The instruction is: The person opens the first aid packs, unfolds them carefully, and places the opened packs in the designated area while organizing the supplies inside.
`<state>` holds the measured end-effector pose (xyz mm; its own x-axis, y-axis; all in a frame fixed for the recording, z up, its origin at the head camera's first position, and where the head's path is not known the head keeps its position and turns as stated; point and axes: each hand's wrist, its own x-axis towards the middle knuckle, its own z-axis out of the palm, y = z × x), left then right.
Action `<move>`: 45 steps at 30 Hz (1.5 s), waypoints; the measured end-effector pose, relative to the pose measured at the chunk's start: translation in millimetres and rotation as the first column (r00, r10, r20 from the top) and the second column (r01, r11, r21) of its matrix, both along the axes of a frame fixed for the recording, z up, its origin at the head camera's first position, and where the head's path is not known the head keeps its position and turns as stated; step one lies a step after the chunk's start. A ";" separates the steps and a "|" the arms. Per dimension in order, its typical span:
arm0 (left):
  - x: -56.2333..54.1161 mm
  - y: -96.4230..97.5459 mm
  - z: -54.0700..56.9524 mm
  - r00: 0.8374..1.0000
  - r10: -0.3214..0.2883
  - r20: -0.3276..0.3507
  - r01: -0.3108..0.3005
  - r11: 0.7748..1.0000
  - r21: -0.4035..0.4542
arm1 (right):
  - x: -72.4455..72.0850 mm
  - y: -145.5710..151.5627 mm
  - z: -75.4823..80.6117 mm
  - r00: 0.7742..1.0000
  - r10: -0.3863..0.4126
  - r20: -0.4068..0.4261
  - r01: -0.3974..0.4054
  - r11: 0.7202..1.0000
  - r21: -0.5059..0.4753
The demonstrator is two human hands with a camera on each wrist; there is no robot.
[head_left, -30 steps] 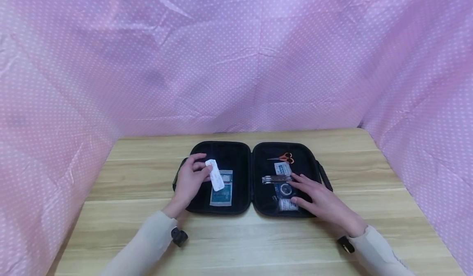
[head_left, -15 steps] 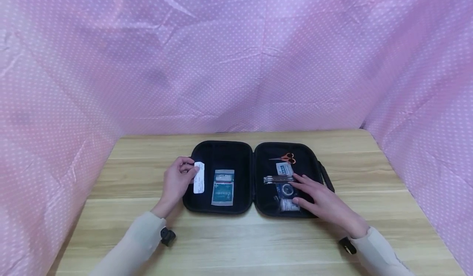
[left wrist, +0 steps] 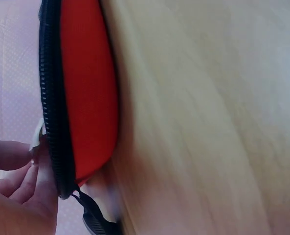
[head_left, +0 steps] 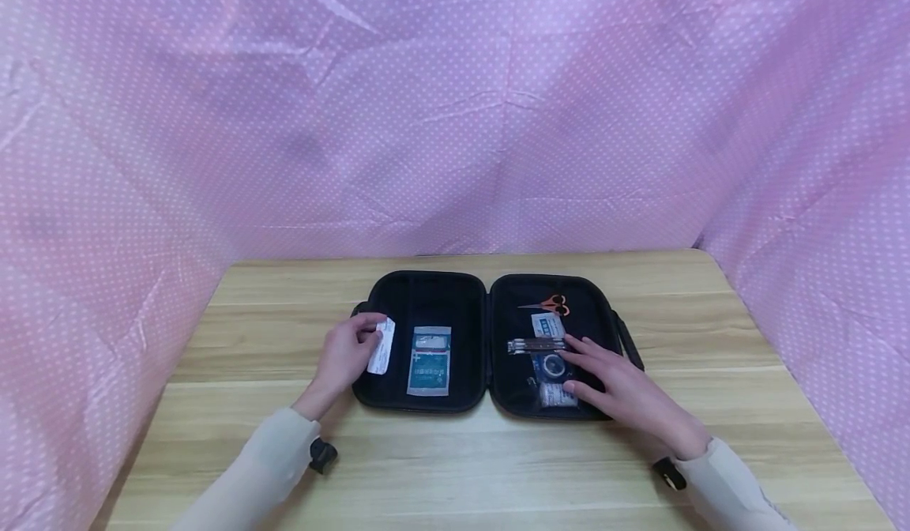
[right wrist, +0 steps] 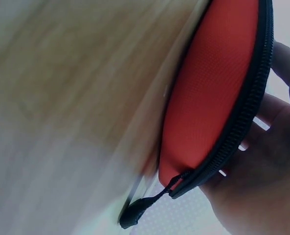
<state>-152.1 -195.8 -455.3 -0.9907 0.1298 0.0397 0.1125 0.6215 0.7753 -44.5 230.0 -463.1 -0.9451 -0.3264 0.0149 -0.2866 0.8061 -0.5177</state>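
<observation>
My left hand (head_left: pixel 346 351) pinches a narrow white printed packet (head_left: pixel 384 348) between thumb and fingers, over the left edge of an open zip case (head_left: pixel 455 298). The case is black inside, with a red shell (left wrist: pixel 88 83) in the left wrist view. A green-and-clear packet (head_left: pixel 430 369) lies in its left half. My right hand (head_left: pixel 618 385) reaches over the right half with fingers extended, fingertips by a slim bundle of sticks in clear wrap (head_left: pixel 535 346). Beneath that bundle are a dark blue pack with a pale ring (head_left: pixel 553 367) and a white wrapped roll (head_left: pixel 557 395).
Small orange-handled scissors (head_left: pixel 553 304) lie at the top of the case's right half, above a white-and-blue packet (head_left: pixel 547 325). A zip pull (right wrist: pixel 137 210) hangs from the case. The wooden table (head_left: pixel 455 468) backs onto a pink dotted cloth (head_left: pixel 455 160).
My left hand has moved left with the white packet, from beside the green packet to the case's left edge, then slightly lower. My right hand has stayed nearly still.
</observation>
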 end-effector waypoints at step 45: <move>-40.0 33.5 -3.7 0.903 -0.076 0.423 -0.094 0.925 0.367 | 0.5 1.0 -2.0 1.000 0.004 -0.004 -0.004 1.000 -0.002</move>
<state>-192.0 -162.3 -459.0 -0.9236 0.1805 -0.3382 -0.2817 0.2788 0.9181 -44.0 231.1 -465.1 -0.9437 -0.3301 0.0191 -0.2917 0.8039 -0.5184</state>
